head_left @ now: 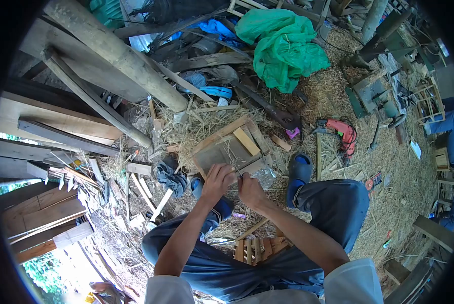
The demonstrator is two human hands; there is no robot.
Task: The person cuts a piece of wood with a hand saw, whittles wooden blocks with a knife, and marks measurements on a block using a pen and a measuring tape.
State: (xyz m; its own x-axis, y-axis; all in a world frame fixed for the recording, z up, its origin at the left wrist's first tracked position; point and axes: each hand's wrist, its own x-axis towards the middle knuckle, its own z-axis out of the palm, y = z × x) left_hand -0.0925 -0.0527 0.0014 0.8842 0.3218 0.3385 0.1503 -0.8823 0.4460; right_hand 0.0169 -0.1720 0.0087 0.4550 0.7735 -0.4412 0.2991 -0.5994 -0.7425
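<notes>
My left hand is over the near edge of a low wooden frame, its fingers closed together. What it pinches is too small to make out. Close beside it, my right hand is closed around a thin dark tool, whose tip points toward the left fingertips; its exact kind is unclear. A pale wooden block lies on the frame just beyond both hands. Thin strands lie on the frame's grey flat inside.
Between my sandalled feet and around them are shavings and wood scraps. A red power drill lies to the right, near a hammer. Green plastic sheeting is heaped at the back. Planks and a post stand left. Another person's leg shows far right.
</notes>
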